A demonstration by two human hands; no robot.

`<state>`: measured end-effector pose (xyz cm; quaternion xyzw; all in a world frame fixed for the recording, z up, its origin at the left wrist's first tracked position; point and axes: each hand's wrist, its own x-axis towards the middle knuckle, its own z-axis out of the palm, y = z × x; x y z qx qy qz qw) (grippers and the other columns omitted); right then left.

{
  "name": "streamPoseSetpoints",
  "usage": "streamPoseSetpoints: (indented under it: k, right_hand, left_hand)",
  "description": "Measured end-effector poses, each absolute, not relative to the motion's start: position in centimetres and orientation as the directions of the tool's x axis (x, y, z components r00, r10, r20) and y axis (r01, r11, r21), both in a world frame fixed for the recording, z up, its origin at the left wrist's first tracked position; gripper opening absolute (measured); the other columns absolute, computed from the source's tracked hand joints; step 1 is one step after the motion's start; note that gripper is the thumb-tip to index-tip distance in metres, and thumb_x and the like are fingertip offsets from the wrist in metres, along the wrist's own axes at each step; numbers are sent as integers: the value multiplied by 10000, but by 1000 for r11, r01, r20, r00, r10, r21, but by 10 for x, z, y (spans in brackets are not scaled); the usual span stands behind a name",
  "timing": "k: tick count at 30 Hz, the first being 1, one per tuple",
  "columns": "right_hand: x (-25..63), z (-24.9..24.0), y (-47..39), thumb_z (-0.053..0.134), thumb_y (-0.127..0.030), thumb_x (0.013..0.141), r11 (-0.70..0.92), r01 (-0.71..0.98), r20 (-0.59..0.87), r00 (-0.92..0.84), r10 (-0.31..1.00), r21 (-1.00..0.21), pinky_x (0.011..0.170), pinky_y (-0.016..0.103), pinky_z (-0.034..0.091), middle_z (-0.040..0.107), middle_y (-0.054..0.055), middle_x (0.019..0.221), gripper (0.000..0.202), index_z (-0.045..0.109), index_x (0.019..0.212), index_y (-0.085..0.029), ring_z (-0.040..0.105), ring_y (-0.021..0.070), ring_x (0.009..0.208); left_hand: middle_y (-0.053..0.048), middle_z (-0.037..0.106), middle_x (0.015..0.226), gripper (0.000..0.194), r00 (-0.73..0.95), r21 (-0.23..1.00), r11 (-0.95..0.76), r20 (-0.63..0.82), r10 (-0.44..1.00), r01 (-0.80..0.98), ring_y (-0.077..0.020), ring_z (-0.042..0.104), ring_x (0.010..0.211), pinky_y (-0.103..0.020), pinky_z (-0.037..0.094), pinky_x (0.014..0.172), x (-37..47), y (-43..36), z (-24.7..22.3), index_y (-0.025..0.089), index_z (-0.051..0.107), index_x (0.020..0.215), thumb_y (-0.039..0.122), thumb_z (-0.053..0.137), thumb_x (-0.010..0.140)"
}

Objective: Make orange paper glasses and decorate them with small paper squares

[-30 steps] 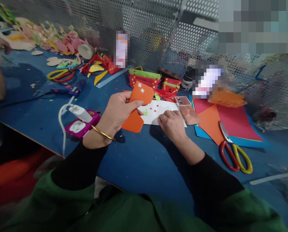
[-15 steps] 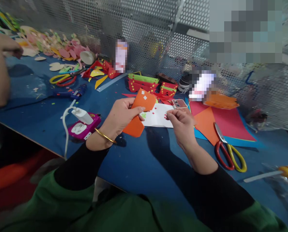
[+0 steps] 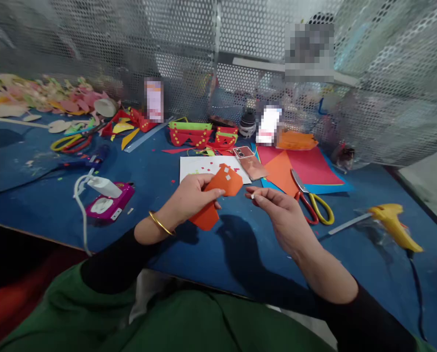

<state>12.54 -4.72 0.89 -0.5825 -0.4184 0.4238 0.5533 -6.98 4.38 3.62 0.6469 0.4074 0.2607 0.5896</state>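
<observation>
My left hand grips an orange paper piece that carries small white squares near its upper edge. The paper's lower part shows beneath my fingers. To the right, my right hand pinches a tiny white square between thumb and fingertips, apart from the orange paper. Behind both hands lies a white sheet with small red and green bits on it, and a phone rests over its right end.
Red-handled and yellow-handled scissors and a yellow glue gun lie at the right. A purple power socket with its white cable stands left. Decorated red pieces, coloured sheets and two upright lit phones are behind.
The view has shifted right. My right hand has drawn back from the white sheet, and the white square now shows in its fingertips. Another person's arm at the left has left the view.
</observation>
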Motion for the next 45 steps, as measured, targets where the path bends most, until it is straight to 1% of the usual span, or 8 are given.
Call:
streamPoseSetpoints:
  k: [3,8,15,23,31,36,42,45]
  right_hand:
    - [135,7,-63,759,-405,788,-36,-47,-48,284,958,-998,1049,401,398,739,59,1086,205,686,760,-215,619,237,1150]
    - [146,3,-78,754,-395,781,10,-38,-4,349,937,-999,875,338,474,717,18,920,185,693,791,-220,624,174,894]
    - [150,2,-86,702,-376,828,6,35,20,417,908,-999,698,283,458,680,6,809,170,693,831,-206,574,143,757]
    - [148,-4,-81,732,-350,807,12,-26,-3,512,859,-1000,726,292,481,691,6,817,154,706,832,-200,601,142,774]
    - [147,-7,-79,738,-350,807,-13,4,-9,551,834,-1000,715,294,485,684,4,802,156,707,838,-200,595,143,760]
    - [148,-10,-82,722,-338,845,-15,34,4,507,862,-999,771,305,488,679,-5,848,123,707,870,-219,606,137,791]
    - [142,-4,-86,649,-310,884,24,438,258,483,837,-899,992,415,476,663,71,1153,116,704,840,-218,621,220,1126]
    - [134,-3,-88,616,-296,904,50,525,329,454,828,-850,1056,461,452,646,88,1229,121,693,847,-222,584,244,1234]
  left_hand:
    - [15,672,622,111,589,977,28,-150,794,211,-109,660,527,-182,504,507,-53,31,34,117,703,894,193,681,816]
    - [16,677,653,94,650,972,35,-181,738,232,-97,665,527,-169,506,506,-29,19,27,116,697,903,152,660,825]
    - [9,687,691,111,705,973,46,-195,682,225,-102,675,554,-185,526,527,-14,14,23,121,690,915,198,675,835]
    - [-76,743,1026,622,677,983,72,-169,716,169,-179,757,727,-287,603,677,-22,12,18,174,493,1336,273,766,785]
    - [-4,685,950,259,621,990,-76,-14,784,118,-153,746,715,-241,578,636,-25,9,16,204,535,946,267,738,798]
    - [-10,728,726,83,710,973,-11,-162,685,232,-135,724,703,-230,565,691,-23,11,19,158,705,837,238,685,846]
    - [-18,755,731,92,626,970,48,-190,756,237,-120,710,682,-220,562,696,-19,8,18,148,763,860,218,711,831]
    - [-18,756,734,104,598,977,41,-162,785,210,-121,709,686,-221,562,702,-18,7,16,147,768,873,226,734,814]
